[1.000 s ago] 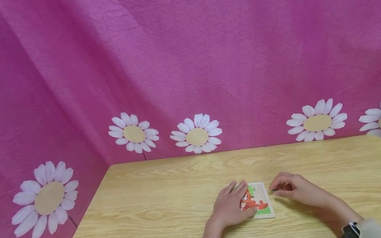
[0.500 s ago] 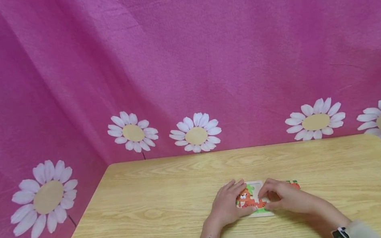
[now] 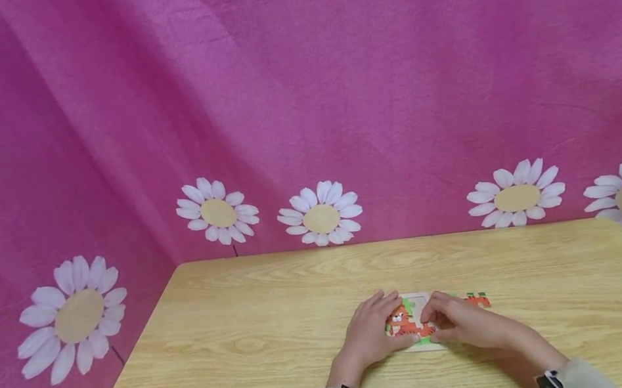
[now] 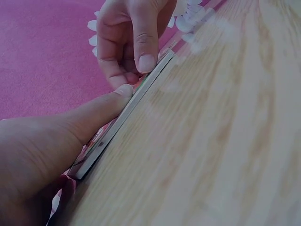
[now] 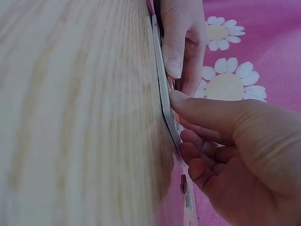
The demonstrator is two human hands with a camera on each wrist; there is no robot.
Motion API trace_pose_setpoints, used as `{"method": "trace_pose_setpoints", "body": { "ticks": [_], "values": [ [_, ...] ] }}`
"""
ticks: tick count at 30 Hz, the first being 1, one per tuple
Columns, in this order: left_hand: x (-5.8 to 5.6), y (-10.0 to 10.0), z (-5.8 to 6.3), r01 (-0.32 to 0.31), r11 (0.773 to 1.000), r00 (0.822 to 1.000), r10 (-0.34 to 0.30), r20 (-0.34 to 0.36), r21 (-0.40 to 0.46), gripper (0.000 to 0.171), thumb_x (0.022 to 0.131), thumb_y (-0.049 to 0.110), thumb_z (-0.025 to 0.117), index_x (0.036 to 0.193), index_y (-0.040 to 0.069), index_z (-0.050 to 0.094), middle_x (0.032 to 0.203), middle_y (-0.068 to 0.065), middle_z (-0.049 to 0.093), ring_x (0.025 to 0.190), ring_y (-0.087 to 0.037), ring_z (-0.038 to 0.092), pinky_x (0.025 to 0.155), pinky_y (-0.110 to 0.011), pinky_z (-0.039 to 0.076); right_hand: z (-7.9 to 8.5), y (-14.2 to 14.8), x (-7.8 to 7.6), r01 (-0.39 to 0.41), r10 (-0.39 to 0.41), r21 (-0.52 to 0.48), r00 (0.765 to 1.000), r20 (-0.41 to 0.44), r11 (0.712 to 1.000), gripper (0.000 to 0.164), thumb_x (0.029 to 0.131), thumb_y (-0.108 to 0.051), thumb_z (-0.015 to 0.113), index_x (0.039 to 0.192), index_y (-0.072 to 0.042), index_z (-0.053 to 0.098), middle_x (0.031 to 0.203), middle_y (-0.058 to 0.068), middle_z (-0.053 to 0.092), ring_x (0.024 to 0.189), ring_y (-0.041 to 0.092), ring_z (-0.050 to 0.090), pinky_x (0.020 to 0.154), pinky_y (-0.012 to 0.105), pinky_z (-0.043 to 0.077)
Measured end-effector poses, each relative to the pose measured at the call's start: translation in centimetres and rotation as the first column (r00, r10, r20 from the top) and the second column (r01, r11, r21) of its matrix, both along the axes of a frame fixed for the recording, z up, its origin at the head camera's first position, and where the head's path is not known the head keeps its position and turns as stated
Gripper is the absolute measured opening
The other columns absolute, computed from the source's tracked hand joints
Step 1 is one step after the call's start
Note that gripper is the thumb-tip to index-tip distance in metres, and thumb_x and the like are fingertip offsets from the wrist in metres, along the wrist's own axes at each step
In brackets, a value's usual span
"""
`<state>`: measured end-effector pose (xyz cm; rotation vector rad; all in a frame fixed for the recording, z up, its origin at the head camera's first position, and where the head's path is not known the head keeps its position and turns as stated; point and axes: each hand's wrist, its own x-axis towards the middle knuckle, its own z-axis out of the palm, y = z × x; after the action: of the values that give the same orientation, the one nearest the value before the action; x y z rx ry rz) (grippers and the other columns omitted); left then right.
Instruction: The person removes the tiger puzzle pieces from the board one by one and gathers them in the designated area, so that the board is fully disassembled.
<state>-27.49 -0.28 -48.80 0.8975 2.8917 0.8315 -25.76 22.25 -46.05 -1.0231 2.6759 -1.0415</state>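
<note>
A small jigsaw puzzle (image 3: 403, 317), its orange tiger on green partly put together in a pale tray (image 3: 428, 348), lies on the wooden table. Across the tray's left side rests my left hand (image 3: 367, 335), fingers extended, thumb along the near edge. My right hand (image 3: 467, 324) is over the right side, thumb and index finger pinching at an orange puzzle piece (image 3: 428, 331); most of what lies under these fingers is hidden. In the right wrist view, the right thumb (image 5: 202, 110) touches the tray's near edge, close to the left thumb (image 5: 174, 66).
Loose orange and green puzzle pieces (image 3: 477, 300) lie just behind the right hand. The wooden table (image 3: 221, 359) extends to both sides. A pink cloth (image 3: 392, 90) with daisies hangs along its far and left edges.
My right hand has moved left from beside the tray onto its right side, uncovering the loose pieces behind it. My left hand keeps its place on the tray.
</note>
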Motion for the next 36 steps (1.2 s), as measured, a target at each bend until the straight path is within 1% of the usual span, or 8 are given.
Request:
{"method": "trace_pose_setpoints", "body": {
  "ticks": [6,12,14,17,20,24,31,36],
  "values": [
    [0.0,0.1,-0.1,0.005,1.000,1.000,-0.005,-0.015,-0.003,0.072,0.085,0.053,0.072,0.144,0.017,0.052,0.151,0.006,0.043,0.142,-0.018,0.031,0.116,-0.040,0.026,0.1,-0.1,0.3,0.026,-0.027,-0.016,1.000,-0.011,1.000,0.018,0.088,-0.012,0.073,0.099,-0.007,0.060,0.092,-0.003,0.052,0.083,0.005,0.047,0.068,0.023,0.046],
    [0.0,0.1,-0.2,0.004,1.000,1.000,-0.004,-0.008,0.001,0.072,0.084,0.053,0.072,0.144,0.018,0.052,0.151,0.007,0.042,0.143,-0.018,0.031,0.117,-0.039,0.025,-0.2,-0.1,0.9,0.074,-0.074,-0.001,0.991,-0.116,0.997,0.019,0.086,-0.012,0.075,0.099,-0.009,0.062,0.092,-0.008,0.057,0.082,0.005,0.050,0.070,0.026,0.047],
    [0.0,0.1,-0.3,0.003,1.000,1.000,-0.003,-0.002,0.000,0.072,0.084,0.052,0.073,0.144,0.018,0.051,0.152,0.008,0.042,0.143,-0.018,0.030,0.117,-0.039,0.025,-0.3,-0.1,1.0,0.074,-0.075,-0.019,0.987,-0.140,0.997,0.019,0.085,-0.010,0.076,0.099,-0.009,0.063,0.090,-0.008,0.058,0.080,0.005,0.051,0.069,0.026,0.048],
    [0.0,0.1,-0.4,0.003,1.000,1.000,-0.003,0.006,-0.004,0.073,0.084,0.051,0.073,0.145,0.019,0.051,0.152,0.008,0.041,0.143,-0.018,0.029,0.117,-0.039,0.024,-0.7,0.1,1.0,0.055,-0.066,-0.083,0.988,-0.139,0.995,0.018,0.085,-0.005,0.074,0.098,-0.009,0.062,0.087,-0.008,0.059,0.077,0.003,0.051,0.064,0.024,0.049],
    [0.0,0.1,-0.5,0.001,1.000,1.000,-0.001,0.009,-0.008,0.073,0.084,0.052,0.073,0.145,0.019,0.051,0.152,0.008,0.040,0.143,-0.017,0.029,0.117,-0.039,0.024,-1.1,0.3,1.0,0.035,-0.056,-0.166,0.991,-0.118,0.985,0.018,0.085,0.000,0.072,0.098,-0.008,0.062,0.083,-0.006,0.058,0.073,0.002,0.050,0.059,0.022,0.047],
    [0.0,0.1,-0.5,-0.002,1.000,1.000,0.002,0.006,-0.008,0.072,0.084,0.053,0.072,0.145,0.019,0.051,0.152,0.008,0.040,0.143,-0.017,0.029,0.117,-0.038,0.024,-1.4,0.5,1.0,0.038,-0.057,-0.227,0.996,-0.075,0.973,0.017,0.086,0.000,0.071,0.098,-0.008,0.062,0.082,-0.006,0.059,0.073,0.002,0.051,0.059,0.021,0.048],
    [-0.1,0.0,-0.4,0.003,1.000,1.000,-0.003,0.022,0.000,0.073,0.085,0.054,0.071,0.145,0.019,0.050,0.153,0.008,0.040,0.144,-0.017,0.028,0.117,-0.039,0.023,-1.6,0.7,0.9,0.070,-0.059,-0.267,0.997,0.050,0.961,0.012,0.091,-0.002,0.067,0.101,-0.007,0.064,0.089,0.000,0.063,0.078,0.004,0.055,0.065,0.022,0.051],
    [-0.2,0.0,-0.3,0.003,1.000,1.000,-0.003,0.027,0.008,0.073,0.085,0.053,0.071,0.145,0.019,0.050,0.153,0.009,0.039,0.144,-0.017,0.027,0.118,-0.039,0.023,-1.6,0.9,0.9,0.084,-0.054,-0.313,0.993,0.103,0.946,0.010,0.092,-0.003,0.065,0.102,-0.005,0.065,0.096,0.004,0.066,0.081,0.005,0.057,0.067,0.022,0.051]
  ]
}}
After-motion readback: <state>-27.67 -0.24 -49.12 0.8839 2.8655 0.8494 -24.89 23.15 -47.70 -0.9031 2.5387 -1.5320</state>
